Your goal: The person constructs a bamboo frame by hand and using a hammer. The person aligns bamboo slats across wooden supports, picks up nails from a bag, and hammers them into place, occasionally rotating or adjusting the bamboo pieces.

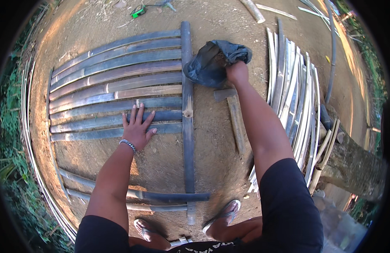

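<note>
On bare dirt ground (161, 160), row of bamboo slats (114, 84) lies side by side, crossed by upright bamboo pole (187, 105). Left hand (137, 128) released, fingers spread flat on lower slats. Right hand (237, 72) reaches into dark plastic bag (211, 63) just right of pole; grip hidden, cannot tell. Hammer (233, 114) lies just below bag. Pile of split bamboo strips (294, 97) further right. Feet in sandals (222, 217) near lower edge.
</note>
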### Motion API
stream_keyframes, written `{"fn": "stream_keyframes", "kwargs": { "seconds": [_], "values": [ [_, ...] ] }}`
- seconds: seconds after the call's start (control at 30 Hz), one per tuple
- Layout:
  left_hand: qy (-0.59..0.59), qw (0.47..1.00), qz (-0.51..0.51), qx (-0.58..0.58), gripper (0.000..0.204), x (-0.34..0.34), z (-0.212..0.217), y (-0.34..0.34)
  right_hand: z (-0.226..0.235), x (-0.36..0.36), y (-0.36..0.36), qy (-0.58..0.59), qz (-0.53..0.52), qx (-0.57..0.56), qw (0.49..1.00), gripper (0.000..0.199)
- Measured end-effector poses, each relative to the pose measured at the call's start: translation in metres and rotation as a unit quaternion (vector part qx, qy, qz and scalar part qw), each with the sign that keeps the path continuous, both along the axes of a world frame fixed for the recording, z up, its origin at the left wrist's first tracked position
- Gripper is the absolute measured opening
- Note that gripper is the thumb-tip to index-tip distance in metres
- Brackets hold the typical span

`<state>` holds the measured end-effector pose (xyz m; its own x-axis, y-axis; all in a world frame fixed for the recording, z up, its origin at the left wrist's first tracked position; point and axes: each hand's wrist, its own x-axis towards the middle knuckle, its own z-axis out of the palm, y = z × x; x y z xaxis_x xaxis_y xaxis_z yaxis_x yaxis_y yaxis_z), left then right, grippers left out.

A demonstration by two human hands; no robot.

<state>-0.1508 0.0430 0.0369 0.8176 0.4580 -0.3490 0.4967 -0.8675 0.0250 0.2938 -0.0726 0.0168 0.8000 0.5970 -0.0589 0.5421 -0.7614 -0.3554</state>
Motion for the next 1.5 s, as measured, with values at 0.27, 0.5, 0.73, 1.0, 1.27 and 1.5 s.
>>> {"fn": "stream_keyframes", "kwargs": {
  "seconds": [0.27,0.5,0.73,1.0,1.27,1.5],
  "values": [
    [0.023,1.0,0.012,0.006,0.069,0.0,0.003,0.002,-0.042,0.037,0.013,-0.105,0.171,-0.063,0.978,0.035],
    [0.062,0.998,0.019,-0.019,0.071,0.01,0.008,0.0,-0.047,0.035,-0.007,-0.12,0.189,0.074,0.972,0.04],
    [0.089,0.996,0.008,0.018,0.071,0.018,0.006,-0.005,-0.054,0.081,-0.015,-0.032,0.171,0.147,0.974,0.04],
    [0.229,0.97,0.068,0.035,0.071,0.069,0.039,-0.037,-0.044,0.082,-0.022,0.31,0.111,0.298,0.896,0.022],
    [0.214,0.971,0.101,0.041,0.071,0.045,0.042,-0.038,0.047,-0.021,-0.063,0.547,-0.022,0.352,0.759,0.035],
    [0.094,0.983,0.143,0.073,0.076,0.036,0.024,-0.057,0.025,-0.15,-0.112,0.649,-0.112,0.329,0.677,0.021]
  ]
}}
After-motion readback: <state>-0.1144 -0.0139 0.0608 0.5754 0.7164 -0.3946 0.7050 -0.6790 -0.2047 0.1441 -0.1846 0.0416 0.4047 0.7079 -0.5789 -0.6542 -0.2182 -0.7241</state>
